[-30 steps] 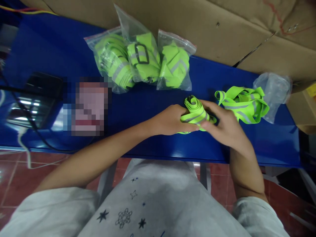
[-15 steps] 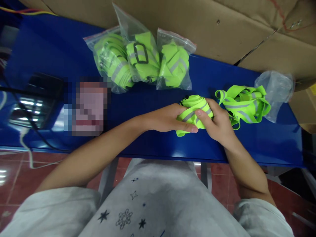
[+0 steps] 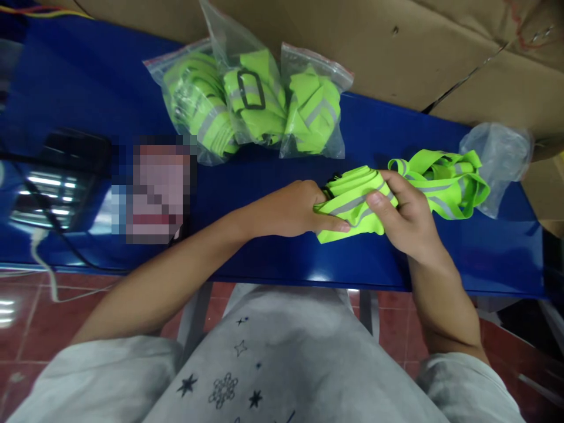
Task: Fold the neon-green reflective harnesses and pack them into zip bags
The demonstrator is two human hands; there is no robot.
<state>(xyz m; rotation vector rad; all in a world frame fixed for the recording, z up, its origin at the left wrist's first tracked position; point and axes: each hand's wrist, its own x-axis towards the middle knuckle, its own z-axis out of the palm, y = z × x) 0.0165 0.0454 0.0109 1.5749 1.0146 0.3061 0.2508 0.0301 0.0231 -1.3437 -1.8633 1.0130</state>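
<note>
Above the front part of the table, both hands grip a folded bundle of neon-yellow reflective strap (image 3: 356,202) with a grey stripe. My left hand (image 3: 304,210) closes on its left end, thumb laid along the near side. Round the right end my right hand (image 3: 405,214) is closed, its thumb pressing on top. A bit of black buckle or clip shows at the bundle's upper left edge, partly hidden. Just beyond my right hand lies a loose heap of the same strap (image 3: 458,182), overlapping a clear plastic bag (image 3: 500,153).
Three clear zip bags of yellow strap (image 3: 198,106) (image 3: 253,97) (image 3: 314,111) lie at the back of the blue table (image 3: 264,258), against cardboard boxes (image 3: 374,47). To the left are a black glossy device (image 3: 57,182) with cables and a blurred-out item (image 3: 158,194).
My right hand has moved slightly right, away from my left. The strap bundle between them now looks longer and flatter, with more of its striped side showing.
</note>
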